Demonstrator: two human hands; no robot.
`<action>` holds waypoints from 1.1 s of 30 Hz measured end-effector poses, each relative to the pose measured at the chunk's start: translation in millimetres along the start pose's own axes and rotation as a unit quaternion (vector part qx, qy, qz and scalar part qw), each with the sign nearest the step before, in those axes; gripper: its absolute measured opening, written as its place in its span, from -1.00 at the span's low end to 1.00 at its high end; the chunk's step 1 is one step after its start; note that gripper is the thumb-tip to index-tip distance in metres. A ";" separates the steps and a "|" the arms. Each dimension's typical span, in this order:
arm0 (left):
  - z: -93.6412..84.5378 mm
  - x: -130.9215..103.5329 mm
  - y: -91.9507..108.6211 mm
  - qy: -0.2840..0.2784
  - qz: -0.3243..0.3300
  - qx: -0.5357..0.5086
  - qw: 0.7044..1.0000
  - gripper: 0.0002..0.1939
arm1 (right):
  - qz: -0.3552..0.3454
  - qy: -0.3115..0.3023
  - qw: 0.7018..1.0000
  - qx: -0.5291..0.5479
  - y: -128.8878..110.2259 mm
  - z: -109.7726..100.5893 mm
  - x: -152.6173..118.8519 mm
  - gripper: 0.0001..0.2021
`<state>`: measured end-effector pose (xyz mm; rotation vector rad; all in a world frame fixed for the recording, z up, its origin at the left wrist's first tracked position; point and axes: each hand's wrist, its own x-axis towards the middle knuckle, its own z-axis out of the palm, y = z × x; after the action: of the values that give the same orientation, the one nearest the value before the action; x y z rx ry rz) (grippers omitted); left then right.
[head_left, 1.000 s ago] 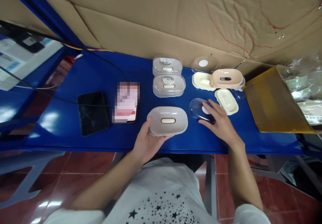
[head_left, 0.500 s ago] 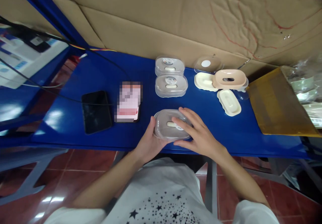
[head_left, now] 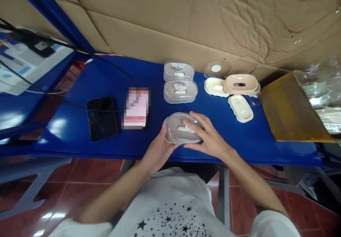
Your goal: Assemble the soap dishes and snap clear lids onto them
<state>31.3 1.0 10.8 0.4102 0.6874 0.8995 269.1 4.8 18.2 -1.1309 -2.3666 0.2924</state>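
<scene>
A clear-lidded grey oval container (head_left: pixel 177 125) is held above the near edge of the blue table. My left hand (head_left: pixel 160 147) grips its left side, thumb on the rim and fingers partly hidden underneath. My right hand (head_left: pixel 209 135) holds the right side, with fingers over the lid near a white sticker. Behind it sit two similar lidded containers, one (head_left: pixel 180 92) in front of the other (head_left: pixel 178 71). Right of those lie a cream tray (head_left: pixel 215 87), a peach oval piece (head_left: pixel 247 84), another cream tray (head_left: pixel 241 108) and a clear lid (head_left: pixel 218 69).
A black tablet (head_left: pixel 102 118) and a lit phone (head_left: pixel 136 107) lie on the blue table (head_left: pixel 149 73) at the left, with a dark cable across them. At the right stands a taped cardboard box (head_left: pixel 290 109) beside plastic-wrapped items (head_left: pixel 319 91).
The held container has shifted slightly right and up and is tilted a little, with both hands still on it. The camera view has moved slightly.
</scene>
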 end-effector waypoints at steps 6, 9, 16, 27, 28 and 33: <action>12.8 -35.4 5.4 0.079 0.242 0.179 0.950 -0.31 | 0.044 -0.030 0.997 -0.054 32.9 -1.9 26.0 -0.14; 12.9 -41.9 0.8 0.076 0.238 0.247 0.936 -0.30 | 0.067 -0.041 0.995 -0.069 46.3 -10.8 35.8 -0.05; -0.1 -39.8 -15.7 -0.110 0.153 0.374 0.908 -0.50 | 0.283 0.141 0.920 -0.231 109.8 -57.8 -38.9 -0.40; 22.6 9.3 -33.1 -0.134 -0.133 -0.070 0.980 -0.26 | 0.040 0.014 0.999 -0.003 -23.6 -53.0 -48.8 -0.54; 23.8 9.5 -29.3 -0.130 -0.132 -0.089 0.979 -0.29 | 0.003 0.005 1.000 0.013 -23.8 -55.2 -40.3 -0.55; 22.1 0.7 -15.4 -0.111 -0.153 -0.166 0.968 -0.34 | 0.112 0.056 0.983 -0.131 57.6 -62.6 2.6 -0.61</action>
<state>55.8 -8.2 17.2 0.0978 0.3706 0.6471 338.8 42.0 49.9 -1.5003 -2.2264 -0.0095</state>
